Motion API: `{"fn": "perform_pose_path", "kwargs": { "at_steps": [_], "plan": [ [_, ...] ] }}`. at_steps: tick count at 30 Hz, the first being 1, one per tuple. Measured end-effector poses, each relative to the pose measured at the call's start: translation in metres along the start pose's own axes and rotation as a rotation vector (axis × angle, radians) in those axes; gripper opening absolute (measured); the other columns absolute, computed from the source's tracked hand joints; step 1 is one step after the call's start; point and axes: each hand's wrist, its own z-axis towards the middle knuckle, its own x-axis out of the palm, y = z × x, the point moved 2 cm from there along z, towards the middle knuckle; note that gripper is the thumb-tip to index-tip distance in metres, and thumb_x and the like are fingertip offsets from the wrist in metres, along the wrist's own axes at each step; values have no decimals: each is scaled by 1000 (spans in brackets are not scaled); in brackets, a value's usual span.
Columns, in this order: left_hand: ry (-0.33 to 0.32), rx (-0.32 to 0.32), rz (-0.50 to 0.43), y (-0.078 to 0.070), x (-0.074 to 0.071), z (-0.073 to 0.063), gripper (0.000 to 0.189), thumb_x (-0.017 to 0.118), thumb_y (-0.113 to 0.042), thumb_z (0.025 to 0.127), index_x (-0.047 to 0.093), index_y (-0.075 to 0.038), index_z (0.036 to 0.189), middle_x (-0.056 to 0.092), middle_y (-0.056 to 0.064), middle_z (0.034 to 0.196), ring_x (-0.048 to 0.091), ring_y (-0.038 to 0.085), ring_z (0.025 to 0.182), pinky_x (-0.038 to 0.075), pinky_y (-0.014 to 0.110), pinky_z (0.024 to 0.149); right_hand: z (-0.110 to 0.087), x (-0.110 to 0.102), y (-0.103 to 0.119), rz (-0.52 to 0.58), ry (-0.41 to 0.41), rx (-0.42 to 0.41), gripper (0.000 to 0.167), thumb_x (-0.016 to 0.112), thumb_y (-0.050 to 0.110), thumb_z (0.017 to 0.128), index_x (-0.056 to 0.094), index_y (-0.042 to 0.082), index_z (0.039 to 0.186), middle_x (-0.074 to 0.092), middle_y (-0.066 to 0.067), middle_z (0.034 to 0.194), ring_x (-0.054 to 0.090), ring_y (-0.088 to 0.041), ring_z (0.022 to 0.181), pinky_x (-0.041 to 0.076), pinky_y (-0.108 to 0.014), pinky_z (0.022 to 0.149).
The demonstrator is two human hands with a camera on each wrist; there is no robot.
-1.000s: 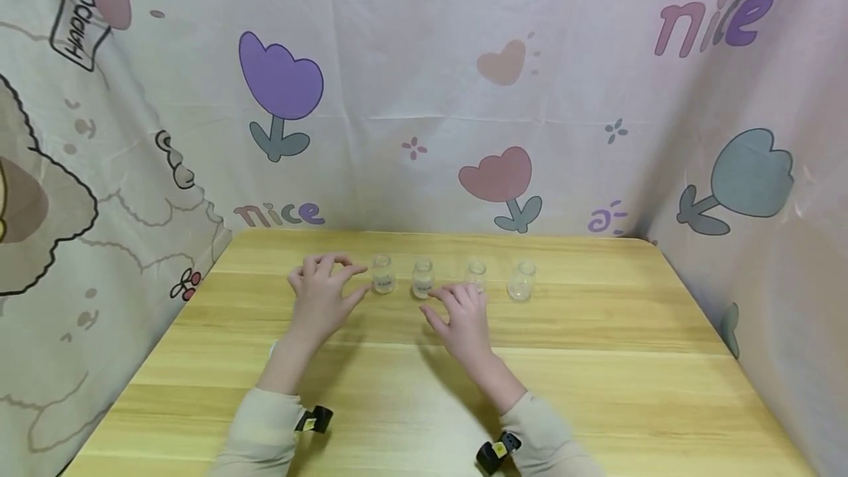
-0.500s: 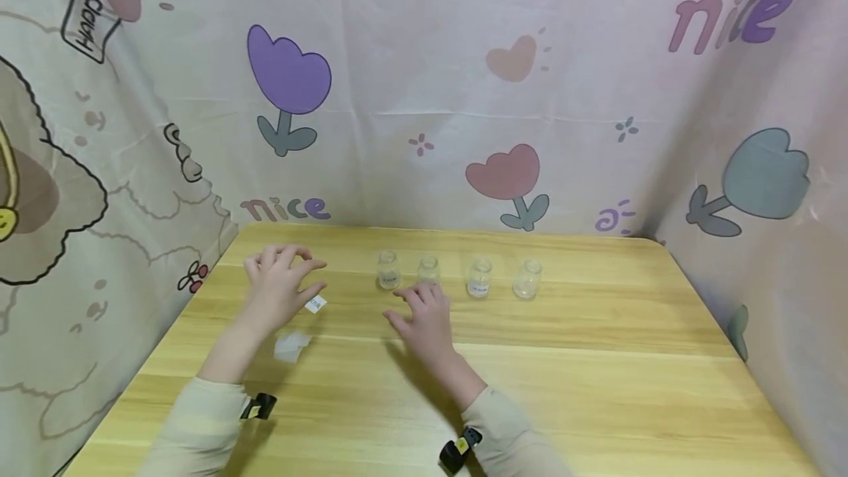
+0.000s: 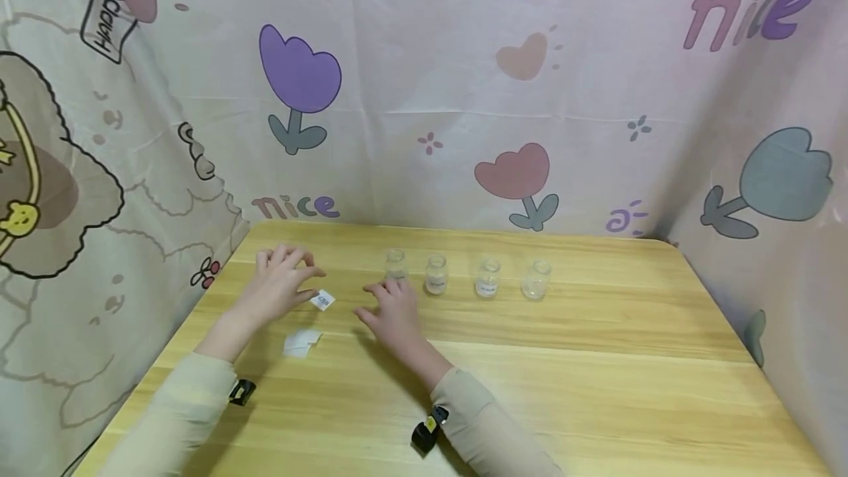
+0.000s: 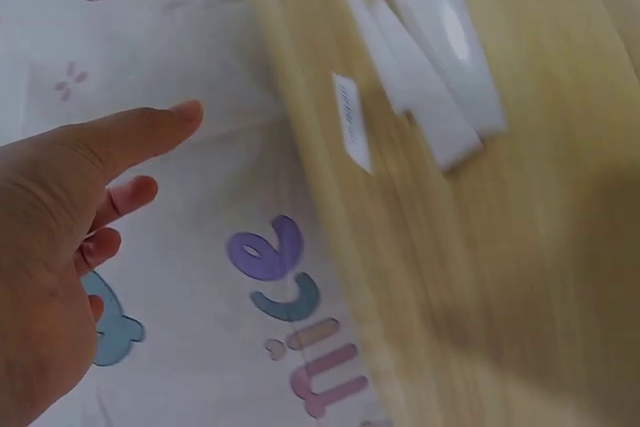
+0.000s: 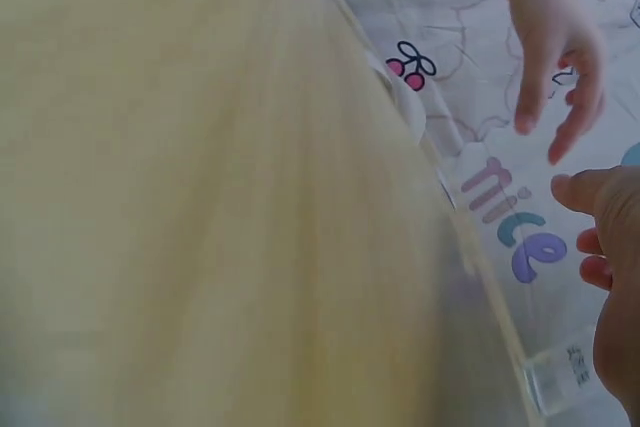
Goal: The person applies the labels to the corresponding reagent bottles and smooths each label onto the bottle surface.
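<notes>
My left hand is over the left side of the table, thumb and index finger apart, with nothing seen between them. By its thumb lies a small white printed label. In the left wrist view this label rests on the wood beside several white slips. My right hand hovers, fingers loosely bent and holding nothing, in front of the leftmost small glass jar, partly hiding it. Two more jars with printed labels, a middle-left jar and a middle-right jar, stand upright to its right.
At the row's right end is a clear glass jar with no label visible. White slips lie nearer the front on the wooden table. A patterned curtain hangs behind and at both sides.
My left hand has moved left, away from the jars, uncovering the label and slips. My right hand has shifted left along the row, from the third jar to the leftmost one.
</notes>
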Motion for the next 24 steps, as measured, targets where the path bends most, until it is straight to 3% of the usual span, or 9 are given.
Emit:
{"fn": "perform_pose_path", "kwargs": {
  "at_steps": [4,12,24],
  "plan": [
    [36,7,-6,13,7,-1,33,85,-25,72,74,-20,103,59,3,110,43,30,113,27,55,91,12,10,9,42,102,65,43,73,47,82,68,22,116,64,3,111,51,-16,107,39,-36,94],
    [139,39,-19,30,17,6,31,83,-30,74,74,-25,103,61,3,112,44,30,113,26,55,93,28,37,23,135,197,189,41,72,48,83,68,24,115,63,4,112,48,-16,108,36,-36,97],
    [208,17,-133,46,41,5,32,84,-31,72,75,-27,102,63,7,113,43,27,107,26,49,86,30,59,32,59,208,217,37,75,47,80,71,23,108,60,8,104,42,-10,96,32,-27,86]
  ]
}}
